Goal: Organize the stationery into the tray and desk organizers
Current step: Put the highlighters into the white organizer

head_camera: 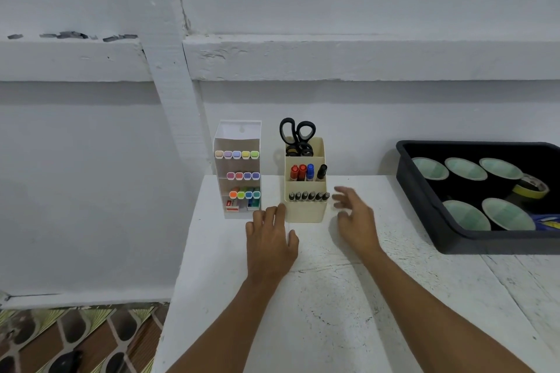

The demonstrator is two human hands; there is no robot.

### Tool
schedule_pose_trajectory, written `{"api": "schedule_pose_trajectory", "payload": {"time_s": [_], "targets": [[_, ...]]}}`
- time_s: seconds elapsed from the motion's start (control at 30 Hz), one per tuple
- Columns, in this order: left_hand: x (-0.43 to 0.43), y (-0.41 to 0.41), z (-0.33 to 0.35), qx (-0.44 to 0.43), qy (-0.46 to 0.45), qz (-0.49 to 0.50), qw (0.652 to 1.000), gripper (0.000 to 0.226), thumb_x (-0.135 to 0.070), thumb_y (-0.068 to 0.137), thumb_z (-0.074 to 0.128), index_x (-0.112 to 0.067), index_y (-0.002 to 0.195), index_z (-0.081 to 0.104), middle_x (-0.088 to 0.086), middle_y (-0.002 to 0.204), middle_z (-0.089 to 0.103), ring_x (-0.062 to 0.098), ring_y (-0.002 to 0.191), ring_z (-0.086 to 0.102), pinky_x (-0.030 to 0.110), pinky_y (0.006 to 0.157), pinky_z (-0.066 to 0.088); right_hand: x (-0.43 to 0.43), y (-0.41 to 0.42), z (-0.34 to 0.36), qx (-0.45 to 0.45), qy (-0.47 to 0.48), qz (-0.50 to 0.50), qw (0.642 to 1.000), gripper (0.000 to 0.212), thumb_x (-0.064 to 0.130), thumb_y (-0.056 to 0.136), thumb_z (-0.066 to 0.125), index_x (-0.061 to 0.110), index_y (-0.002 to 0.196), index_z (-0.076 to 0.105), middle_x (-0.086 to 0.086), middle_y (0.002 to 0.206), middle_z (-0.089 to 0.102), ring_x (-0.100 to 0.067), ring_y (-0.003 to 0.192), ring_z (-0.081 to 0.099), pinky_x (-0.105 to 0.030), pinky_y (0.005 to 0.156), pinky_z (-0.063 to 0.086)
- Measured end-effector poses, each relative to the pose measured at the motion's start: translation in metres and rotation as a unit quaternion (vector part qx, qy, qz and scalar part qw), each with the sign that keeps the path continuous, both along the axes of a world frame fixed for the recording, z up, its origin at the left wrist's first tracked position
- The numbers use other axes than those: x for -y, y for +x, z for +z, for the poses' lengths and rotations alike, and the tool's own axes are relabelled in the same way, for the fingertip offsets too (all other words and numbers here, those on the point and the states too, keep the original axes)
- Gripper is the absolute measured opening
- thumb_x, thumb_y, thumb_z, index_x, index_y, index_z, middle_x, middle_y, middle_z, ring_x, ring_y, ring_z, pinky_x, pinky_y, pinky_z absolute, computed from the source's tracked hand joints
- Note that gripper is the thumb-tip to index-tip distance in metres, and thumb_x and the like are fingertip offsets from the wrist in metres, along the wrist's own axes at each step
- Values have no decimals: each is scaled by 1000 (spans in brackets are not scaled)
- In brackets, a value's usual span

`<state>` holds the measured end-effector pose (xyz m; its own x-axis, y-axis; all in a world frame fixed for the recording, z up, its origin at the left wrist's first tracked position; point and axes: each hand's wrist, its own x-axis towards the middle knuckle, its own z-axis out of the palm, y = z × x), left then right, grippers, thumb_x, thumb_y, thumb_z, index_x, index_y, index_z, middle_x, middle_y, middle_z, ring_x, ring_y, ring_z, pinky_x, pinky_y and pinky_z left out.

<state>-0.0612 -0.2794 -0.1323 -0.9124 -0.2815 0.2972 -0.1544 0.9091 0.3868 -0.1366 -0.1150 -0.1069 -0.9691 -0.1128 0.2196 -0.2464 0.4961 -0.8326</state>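
**Editor:** Where does the stationery stand?

**Photographer:** Upright, all of it. A cream plastic three-step desk organizer (306, 212) sits at the back of the white painted table (318, 297), its steps descending toward six o'clock. Black-handled scissors (297, 133) stand in the rear compartment, loops at twelve, blades down. Four capped markers, two red, one blue and one black (303, 172), stand in the middle compartment with caps up, the black one tilted toward one o'clock. A row of dark pens (307, 196) fills the front compartment, long axes vertical.

**Editor:** And beside it?

**Photographer:** Just beside it at nine o'clock, a clear acrylic tiered organizer (239, 133) holds rows of pastel and bright highlighters (237, 154), end caps facing six. Well apart at three o'clock, a black plastic tray (421, 191) carries round dark rolls with pale green insides (465, 168) and a yellow tape roll (531, 188).

**Editor:** The hands?

**Photographer:** Both reach toward twelve, forearms bare. The left hand (269, 239) lies palm down with fingers straight, fingertips at the cream organizer's lower left corner, between the two organizers. Whether they touch it cannot be told. The right hand (354, 221) hovers at four o'clock of the cream organizer, blurred, its fingers spread and loosely bent. Neither hand grips anything.
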Motion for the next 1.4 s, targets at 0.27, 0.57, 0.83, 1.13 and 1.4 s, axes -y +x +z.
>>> {"api": "schedule_pose_trajectory", "payload": {"time_s": [0.27,0.57,0.83,1.13,1.4], "targets": [[0,0,4,33,17,4,999,62,-46,95,43,-23,149,27,-3,152,33,20,140,28,38,116,22,15,-38,86,-110,74,162,978,23,25,95,59,29,117,66,21,113,59,7,98,50,-12,78,37],[1,0,4,54,5,14,998,62,-50,95,39,-25,149,23,-6,153,30,18,139,26,37,116,22,14,-45,87,-108,123,143,976,10,12,87,69,21,90,66,8,89,65,-8,83,57,-16,74,39],[0,2,4,53,25,8,998,62,-48,95,41,-25,150,22,-6,153,30,19,141,26,39,118,23,7,-30,80,-74,2,72,995,26,8,95,55,21,117,61,9,103,63,-4,92,58,-8,65,43],[-2,3,5,17,52,-13,998,62,-38,96,46,-22,150,22,-3,148,38,15,133,34,29,108,33,-3,24,-6,93,18,59,994,64,-6,82,57,20,140,48,6,128,59,-9,118,52,-29,104,43],[0,3,4,13,82,-14,996,61,-36,95,48,-23,150,26,2,142,44,17,125,44,29,104,39,0,31,-11,61,49,60,995,66,-1,82,60,26,141,46,10,134,57,-7,122,51,-24,100,40]]}}
